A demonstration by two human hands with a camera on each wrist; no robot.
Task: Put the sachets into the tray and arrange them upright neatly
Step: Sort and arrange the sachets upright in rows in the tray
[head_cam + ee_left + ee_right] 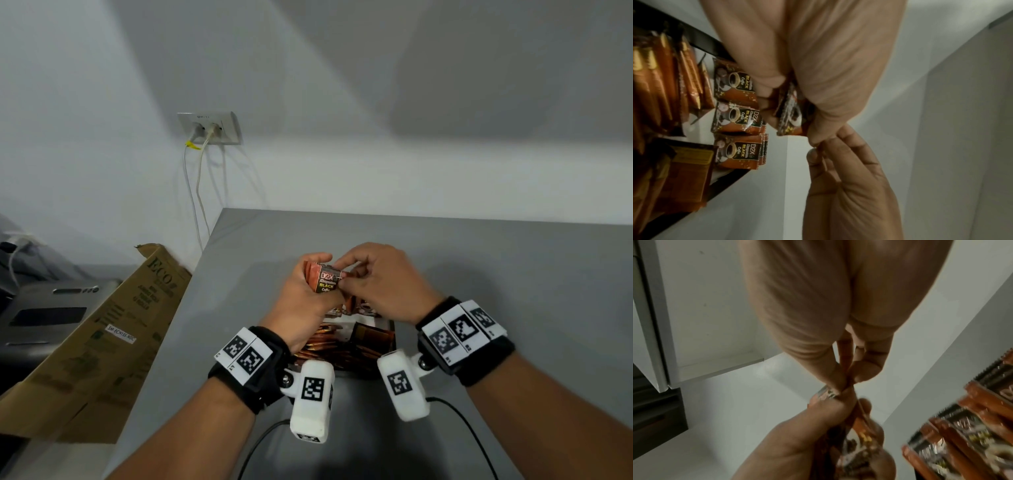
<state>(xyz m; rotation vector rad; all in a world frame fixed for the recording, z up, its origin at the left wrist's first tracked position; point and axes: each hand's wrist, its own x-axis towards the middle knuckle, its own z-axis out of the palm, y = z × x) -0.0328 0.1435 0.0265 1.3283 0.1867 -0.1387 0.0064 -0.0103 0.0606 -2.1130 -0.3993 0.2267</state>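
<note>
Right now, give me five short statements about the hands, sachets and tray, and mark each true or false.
1. The left hand grips a bunch of sachets. True.
2. The right hand lies flat on the table. False: it pinches the top edge of the held sachets.
3. The tray already holds sachets. True: black coffee sachets and orange stick packs are in it.
4. The held sachets rest inside the tray. False: they are held above its far end.
5. The tray sits on a cardboard box. False: it sits on the grey table; the box leans beside the table.
</note>
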